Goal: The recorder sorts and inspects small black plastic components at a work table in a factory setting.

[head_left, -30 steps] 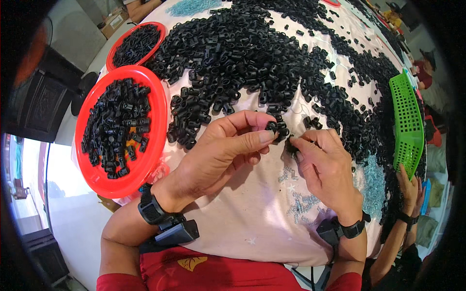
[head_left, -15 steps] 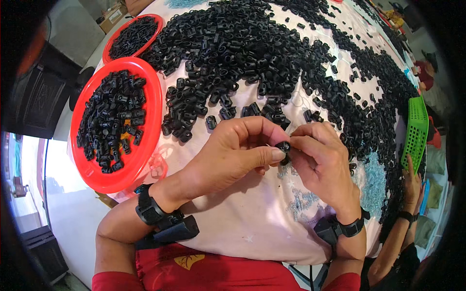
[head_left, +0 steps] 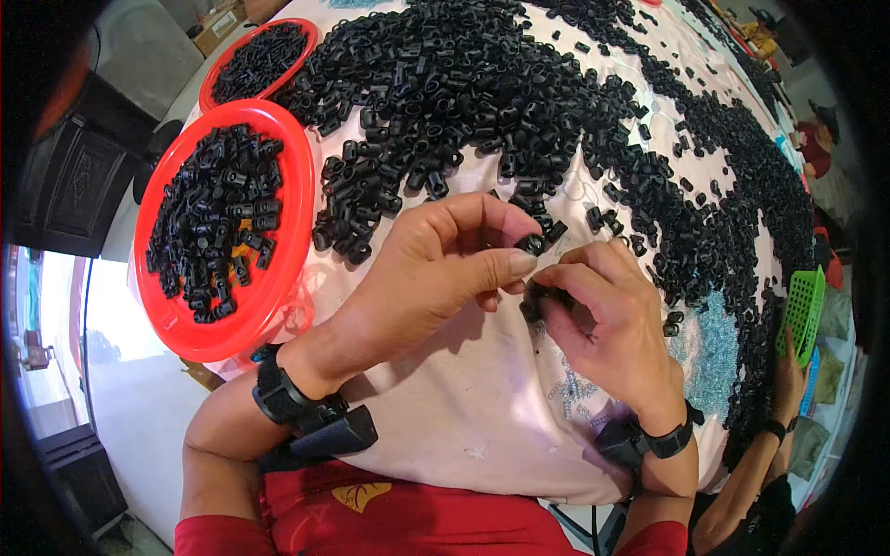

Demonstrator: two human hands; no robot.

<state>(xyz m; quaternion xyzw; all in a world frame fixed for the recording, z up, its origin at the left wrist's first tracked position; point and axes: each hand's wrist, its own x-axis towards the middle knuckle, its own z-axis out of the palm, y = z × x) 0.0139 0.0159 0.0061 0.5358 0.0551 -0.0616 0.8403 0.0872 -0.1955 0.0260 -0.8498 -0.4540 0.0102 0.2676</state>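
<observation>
My left hand (head_left: pixel 431 264) pinches a small black plastic cord lock piece (head_left: pixel 531 244) between thumb and forefinger, above the cloth. Just to its right, my right hand (head_left: pixel 616 324) is closed, its fingers curled around dark plastic pieces (head_left: pixel 532 308) that show only in part below the fingertips. The fingertips of both hands are close together. Beyond them a large heap of loose black cord lock pieces (head_left: pixel 436 102) covers the cloth. To the left, a red round tray (head_left: pixel 301 199) holds many more black pieces.
A second red tray (head_left: pixel 309 39) with thin black parts stands farther back. The pale patterned cloth (head_left: pixel 445 398) covers the table. A heap of shiny bluish bits (head_left: pixel 714 343) lies at right. There, a co-worker's hand (head_left: pixel 790 385) is at a green basket (head_left: pixel 803 310).
My hands have moved slightly apart, the right one lower, and dark pieces now show under its fingers. At right, the green basket has come nearer and lower with the co-worker's hand.
</observation>
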